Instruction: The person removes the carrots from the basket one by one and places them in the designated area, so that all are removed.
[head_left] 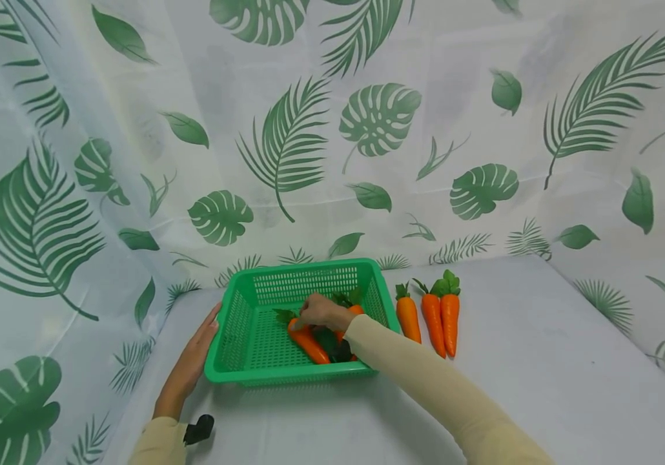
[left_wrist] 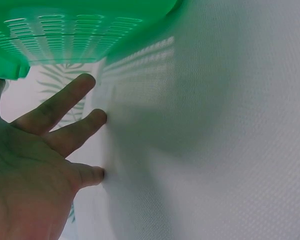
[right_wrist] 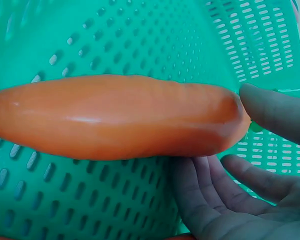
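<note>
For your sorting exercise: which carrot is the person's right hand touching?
The carrot lying inside the green basket, under the right hand. The three other carrots lie untouched on the table, right of the basket.

basket (head_left: 234, 332): bright green plastic, walls and floor pierced with rows of small slots. carrot (head_left: 308, 343) inside it: orange body, green leafy top; seen smooth and glossy orange in the right wrist view. three carrots (head_left: 432, 313) beside the basket: orange, green tops. table cover (head_left: 542, 361): plain pale grey-white, fine woven texture. backdrop curtain (head_left: 367, 161): white with printed green palm fronds and monstera leaves. sleeves (head_left: 449, 394): pale beige. wrist device (head_left: 199, 429): black.
</note>
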`<action>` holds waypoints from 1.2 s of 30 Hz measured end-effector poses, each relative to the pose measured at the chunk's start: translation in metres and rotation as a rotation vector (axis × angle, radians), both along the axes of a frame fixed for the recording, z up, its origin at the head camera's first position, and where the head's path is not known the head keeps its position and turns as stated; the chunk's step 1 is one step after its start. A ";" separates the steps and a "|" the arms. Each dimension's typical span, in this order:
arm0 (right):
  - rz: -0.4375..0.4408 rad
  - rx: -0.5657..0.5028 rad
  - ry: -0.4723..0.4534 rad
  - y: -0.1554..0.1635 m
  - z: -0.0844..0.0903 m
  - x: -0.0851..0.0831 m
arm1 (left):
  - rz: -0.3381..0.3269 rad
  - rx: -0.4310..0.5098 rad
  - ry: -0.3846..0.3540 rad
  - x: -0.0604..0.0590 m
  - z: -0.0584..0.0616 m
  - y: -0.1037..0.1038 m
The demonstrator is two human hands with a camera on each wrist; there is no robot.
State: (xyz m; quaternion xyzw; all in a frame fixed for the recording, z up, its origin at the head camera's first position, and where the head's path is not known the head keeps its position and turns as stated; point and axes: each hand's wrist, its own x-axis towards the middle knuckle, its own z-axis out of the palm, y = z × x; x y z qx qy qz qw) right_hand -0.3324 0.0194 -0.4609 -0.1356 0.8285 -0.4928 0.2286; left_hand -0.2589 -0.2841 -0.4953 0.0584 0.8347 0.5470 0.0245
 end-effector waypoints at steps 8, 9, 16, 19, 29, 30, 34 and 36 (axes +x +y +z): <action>0.031 0.031 0.025 0.000 -0.001 -0.001 | -0.001 0.012 0.015 -0.001 -0.003 -0.001; 0.033 0.033 0.025 0.001 -0.001 -0.001 | -0.001 0.013 0.016 -0.001 -0.004 -0.001; 0.021 0.073 0.022 0.001 -0.001 0.000 | -0.006 0.022 0.013 -0.001 -0.003 -0.001; 0.013 0.086 0.016 0.001 -0.002 -0.001 | -0.005 0.018 0.010 -0.001 -0.002 -0.001; 0.000 0.049 0.014 0.001 -0.001 -0.002 | 0.002 0.008 0.010 0.000 0.000 0.000; -0.002 0.043 0.015 0.001 -0.001 -0.002 | 0.001 0.007 0.009 0.000 0.000 0.000; -0.016 0.006 0.015 0.000 0.000 -0.002 | -0.006 0.011 0.011 0.000 -0.001 0.000; -0.028 -0.023 0.014 0.000 0.001 -0.003 | -0.009 0.012 0.013 0.000 -0.001 0.000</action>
